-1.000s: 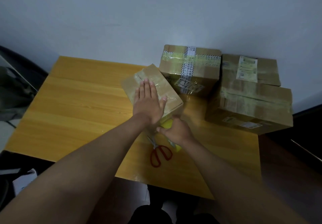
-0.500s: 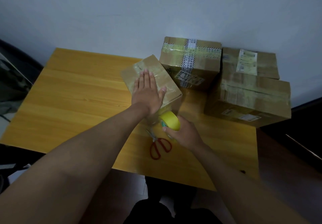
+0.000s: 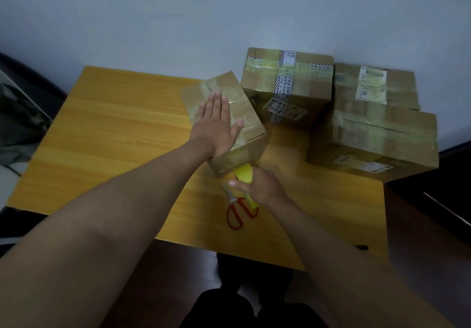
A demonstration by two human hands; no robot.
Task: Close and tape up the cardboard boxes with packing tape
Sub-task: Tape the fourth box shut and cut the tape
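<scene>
Head view: left hand (image 3: 216, 121) lies flat, fingers spread, on the box (image 3: 235, 113); right hand (image 3: 260, 186) grips the yellow tape roll (image 3: 244, 173) at its near side, above the scissors (image 3: 239, 211).

Red-handled scissors (image 3: 238, 211) flat on yellow wood-grain table (image 3: 114, 129) (near front edge). Pale wall (image 3: 204, 9) behind. Dark floor (image 3: 420, 225) at right.
</scene>
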